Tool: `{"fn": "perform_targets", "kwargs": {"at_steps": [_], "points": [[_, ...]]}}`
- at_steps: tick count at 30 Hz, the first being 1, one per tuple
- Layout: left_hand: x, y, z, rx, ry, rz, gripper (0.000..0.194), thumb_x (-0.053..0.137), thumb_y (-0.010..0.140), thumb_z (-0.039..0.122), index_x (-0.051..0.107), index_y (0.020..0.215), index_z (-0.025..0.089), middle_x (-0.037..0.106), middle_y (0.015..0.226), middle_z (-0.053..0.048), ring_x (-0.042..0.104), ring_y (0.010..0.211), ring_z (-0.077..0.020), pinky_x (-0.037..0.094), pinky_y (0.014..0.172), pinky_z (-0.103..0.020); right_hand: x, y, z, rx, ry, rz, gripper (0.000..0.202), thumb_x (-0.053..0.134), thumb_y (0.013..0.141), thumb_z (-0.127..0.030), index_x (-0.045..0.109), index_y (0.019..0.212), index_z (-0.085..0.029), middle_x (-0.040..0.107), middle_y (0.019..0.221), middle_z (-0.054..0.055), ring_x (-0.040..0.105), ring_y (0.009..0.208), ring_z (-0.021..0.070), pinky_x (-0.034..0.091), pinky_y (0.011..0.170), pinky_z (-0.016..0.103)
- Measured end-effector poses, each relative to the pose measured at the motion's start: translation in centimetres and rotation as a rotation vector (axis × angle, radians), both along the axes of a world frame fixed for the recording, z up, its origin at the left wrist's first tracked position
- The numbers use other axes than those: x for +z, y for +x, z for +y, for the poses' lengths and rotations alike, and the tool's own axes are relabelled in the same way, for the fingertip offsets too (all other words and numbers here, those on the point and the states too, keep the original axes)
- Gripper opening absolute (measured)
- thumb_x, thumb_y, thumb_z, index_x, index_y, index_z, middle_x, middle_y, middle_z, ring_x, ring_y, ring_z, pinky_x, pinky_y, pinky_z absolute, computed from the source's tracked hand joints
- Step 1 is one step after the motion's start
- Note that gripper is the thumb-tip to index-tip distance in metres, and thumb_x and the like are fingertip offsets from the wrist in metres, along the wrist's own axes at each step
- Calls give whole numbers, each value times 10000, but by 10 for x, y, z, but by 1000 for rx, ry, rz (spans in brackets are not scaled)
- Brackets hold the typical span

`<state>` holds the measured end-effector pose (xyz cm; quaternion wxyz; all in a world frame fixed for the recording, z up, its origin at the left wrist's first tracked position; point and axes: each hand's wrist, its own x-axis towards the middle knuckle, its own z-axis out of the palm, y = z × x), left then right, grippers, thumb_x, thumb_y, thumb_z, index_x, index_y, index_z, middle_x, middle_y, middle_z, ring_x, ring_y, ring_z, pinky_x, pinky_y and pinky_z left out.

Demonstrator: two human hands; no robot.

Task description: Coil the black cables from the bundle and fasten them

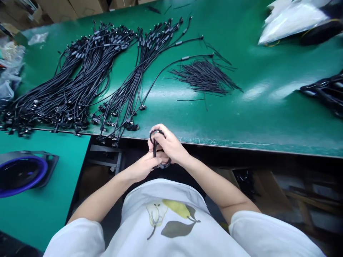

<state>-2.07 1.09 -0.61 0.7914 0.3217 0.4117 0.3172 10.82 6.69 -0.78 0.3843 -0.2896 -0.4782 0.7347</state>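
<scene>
Head camera, read remotely; I set my dial at the hands. Black cable (154,150) at the centre, bent into a small coil, held off the near edge of the green table (268,121) and above the white shirt (139,203) at 6 o'clock. Right hand (169,143) on the upper part: I see its fingers curled about the loop. Left hand (146,165) at the 7 o'clock side, thumb and fingers pinching the lower part. The 2 hands nearly meet — I cannot tell how the hidden fingertips press, nor where the cable ends lie.

On the table: a big cable bundle (83,75) at 10 o'clock, plugs at both ends; a smaller cable bundle (136,71) at 11 o'clock, just beside it. 1 single cable (163,69) curves off towards 12 o'clock, its far end by a pile of thin black strips (203,76) at 1 o'clock. A white bag (292,21) at 2 o'clock, and more black cables (327,91) between 2 and 3 — cut by the edge of view. At 9 o'clock I note a purple-rimmed round thing (44,171) on a second green surface (59,207). Cardboard boxes (61,10) stand beyond the table, between 10 and 11.
</scene>
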Motion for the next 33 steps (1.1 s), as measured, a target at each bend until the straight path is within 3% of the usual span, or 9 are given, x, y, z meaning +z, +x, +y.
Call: {"fn": "perform_targets", "kwargs": {"at_steps": [3, 7, 10, 14, 16, 20, 24, 28, 33], "points": [[3, -1, -1, -16, -70, 1, 159, 672, 759, 236, 644, 853, 110, 663, 780, -75, 625, 763, -178, 475, 772, -316, 4, 7, 8, 174, -24, 5, 296, 635, 856, -431, 504, 980, -196, 586, 694, -40, 556, 613, 90, 494, 604, 214], [5, -3, -1, -96, -19, -87, 302, 716, 776, 301, 627, 1003, 123, 652, 814, -73, 623, 751, -174, 483, 729, -310, 10, 11, 13, 278, -30, 102, 345, 629, 850, -502, 536, 943, -183, 586, 622, -51, 578, 579, 91, 540, 744, 293], [7, 1, -1, -177, 5, -196, 309, 745, 763, 346, 610, 938, 130, 648, 872, -94, 630, 823, -202, 505, 759, -346, 11, 7, 12, 295, -38, 178, 390, 586, 860, -564, 511, 898, -183, 514, 504, -98, 513, 467, 61, 549, 794, 324], [13, 11, 0, -115, -46, -342, 349, 746, 763, 422, 536, 854, 159, 504, 670, 12, 540, 623, -127, 482, 615, -287, 6, 6, 13, 290, -84, 292, 431, 564, 847, -616, 462, 901, -201, 536, 492, -103, 502, 408, 68, 562, 673, 301], [15, 14, 0, -72, -82, -365, 381, 749, 755, 450, 535, 887, 163, 446, 653, 32, 476, 581, -101, 430, 553, -247, 5, 10, 15, 266, -74, 290, 442, 581, 830, -624, 456, 871, -202, 559, 509, -88, 524, 429, 76, 560, 673, 300], [15, 20, 0, -92, -120, -395, 454, 727, 748, 516, 563, 964, 151, 471, 679, 10, 474, 590, -109, 398, 552, -258, 6, 16, 17, 220, -42, 283, 442, 594, 824, -619, 450, 800, -202, 548, 502, -82, 544, 486, 79, 537, 822, 353], [10, 27, 3, -38, -136, -379, 364, 714, 776, 463, 548, 862, 151, 454, 624, 25, 479, 555, -107, 400, 537, -259, 3, 17, 19, 176, -12, 276, 421, 599, 842, -589, 467, 765, -197, 488, 460, -75, 593, 656, 109, 497, 903, 354], [5, 33, 7, 125, -112, -257, 340, 729, 777, 416, 515, 785, 151, 352, 542, 77, 373, 469, -62, 337, 479, -206, 6, 20, 23, 85, -171, 207, 342, 668, 832, -478, 473, 845, -198, 483, 534, -81, 588, 664, 103, 521, 718, 254], [11, 36, 9, 97, -144, -283, 390, 684, 790, 506, 562, 824, 137, 331, 550, 70, 330, 469, -66, 320, 472, -212, 24, 23, 26, -26, -258, 276, 369, 718, 781, -445, 446, 896, -224, 427, 615, -115, 368, 385, 13, 337, 369, 132]]}}
